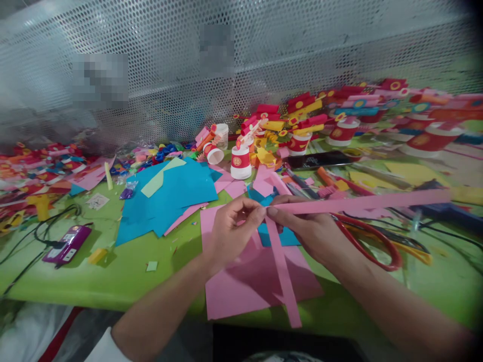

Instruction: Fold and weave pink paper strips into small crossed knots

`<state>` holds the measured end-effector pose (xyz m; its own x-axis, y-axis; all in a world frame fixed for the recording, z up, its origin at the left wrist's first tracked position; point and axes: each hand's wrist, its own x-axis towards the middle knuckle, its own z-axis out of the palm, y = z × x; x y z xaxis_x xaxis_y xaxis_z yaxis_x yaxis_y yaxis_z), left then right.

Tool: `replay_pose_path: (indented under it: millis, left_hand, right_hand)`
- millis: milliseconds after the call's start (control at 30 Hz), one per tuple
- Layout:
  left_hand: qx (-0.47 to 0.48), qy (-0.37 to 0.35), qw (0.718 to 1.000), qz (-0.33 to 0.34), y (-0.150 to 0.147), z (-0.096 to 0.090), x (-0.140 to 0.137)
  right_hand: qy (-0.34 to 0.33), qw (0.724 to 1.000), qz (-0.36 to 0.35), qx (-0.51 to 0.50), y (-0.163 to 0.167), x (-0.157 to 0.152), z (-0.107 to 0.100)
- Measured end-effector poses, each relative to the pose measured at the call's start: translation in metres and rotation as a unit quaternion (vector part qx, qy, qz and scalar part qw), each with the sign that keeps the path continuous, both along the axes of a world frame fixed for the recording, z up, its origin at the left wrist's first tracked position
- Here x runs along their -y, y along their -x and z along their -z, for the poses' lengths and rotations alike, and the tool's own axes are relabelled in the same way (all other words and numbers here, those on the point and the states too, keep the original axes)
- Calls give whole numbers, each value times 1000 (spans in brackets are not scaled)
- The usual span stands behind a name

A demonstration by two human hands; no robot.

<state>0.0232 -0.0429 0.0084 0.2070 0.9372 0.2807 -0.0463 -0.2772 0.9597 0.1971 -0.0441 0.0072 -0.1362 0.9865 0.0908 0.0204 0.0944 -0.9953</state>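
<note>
My left hand [237,226] pinches the end of a long pink paper strip [362,203] between thumb and fingers. Touching it, my right hand [302,221] is closed on the same strip, which stretches out far to the right. Another pink strip [281,271] hangs down from between the hands across a pink paper sheet [252,286]; whether the two strips are joined there I cannot tell. Under the right hand shows a piece of blue paper [279,236]. Red-handled scissors [392,256] lie just right of my right wrist.
Blue paper sheets [177,191] lie left of centre on the green table [132,281]. Red-and-white paper cups [240,163] with coloured paper rolls stand along the perforated metal panel [158,75]. A purple device [70,244] with black cables is at left. A black phone-like slab [313,160] lies behind.
</note>
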Motion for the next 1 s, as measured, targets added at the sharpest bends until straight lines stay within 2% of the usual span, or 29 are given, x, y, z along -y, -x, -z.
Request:
replay_pose_path:
  millis: [200,433,633,800,900,1000]
  left_hand:
    - [17,6,1000,-15,-1,5,-4]
    - [12,-6,999,-29,-1,6,-5]
    - [6,-18,999,-31,-3,6,-4]
    - [3,35,999,-3,-1,2,-4]
    - [-23,66,997,22,3,-2,-5]
    - [-72,55,996,25,8,-6,-5]
  right_hand:
    - [32,996,-16,-77,2,-2,5]
    - [86,983,8,-159,4,-6,8]
    - [71,985,16,-156,4,-6,5]
    - [61,990,26,-128,5,-4,2]
    - [57,994,27,-92,4,-4,1]
    - [47,997,-6,-62,4,-4,1]
